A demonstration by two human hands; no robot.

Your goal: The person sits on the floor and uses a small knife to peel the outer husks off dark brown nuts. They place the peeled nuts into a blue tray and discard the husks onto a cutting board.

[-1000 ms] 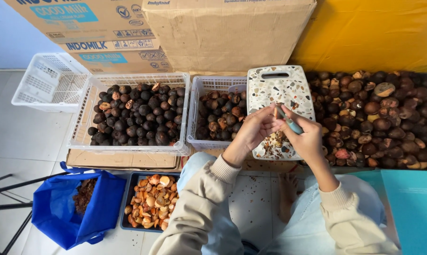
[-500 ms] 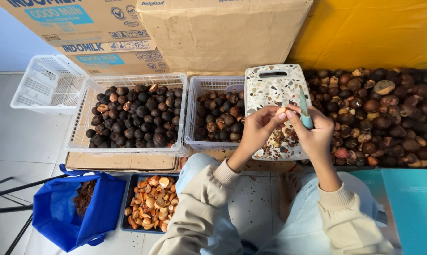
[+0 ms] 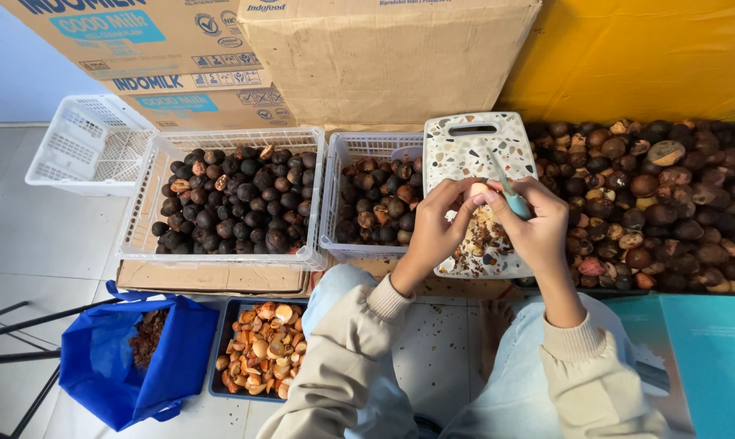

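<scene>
The left hand (image 3: 437,232) is closed around a small pale nut (image 3: 476,192), pinching it over the cutting board (image 3: 473,146). The right hand (image 3: 538,223) grips a teal-handled knife (image 3: 510,195), its blade touching the nut. The speckled board has a handle slot at its far edge; peel scraps (image 3: 485,240) litter its near half, under the hands.

Room to move is tight: just left of the board a small white basket (image 3: 335,203) of dark nuts touches it, and just right a heap of nuts (image 3: 652,203) crowds its edge. Open tiled floor (image 3: 34,236) lies well left of the board.

Behind the board stands a plain brown carton (image 3: 384,61); left of it lie stacked cartons (image 3: 148,57) with blue and white label panels. Right of the plain carton is a yellow sheet (image 3: 652,57).

Further left of the board sit a large white basket (image 3: 140,211) full of dark nuts and an empty white basket (image 3: 75,150). Nearer the person, left of the board, a dark tray (image 3: 221,358) holds orange peeled pieces beside a blue bag (image 3: 107,382) with brown scraps.
</scene>
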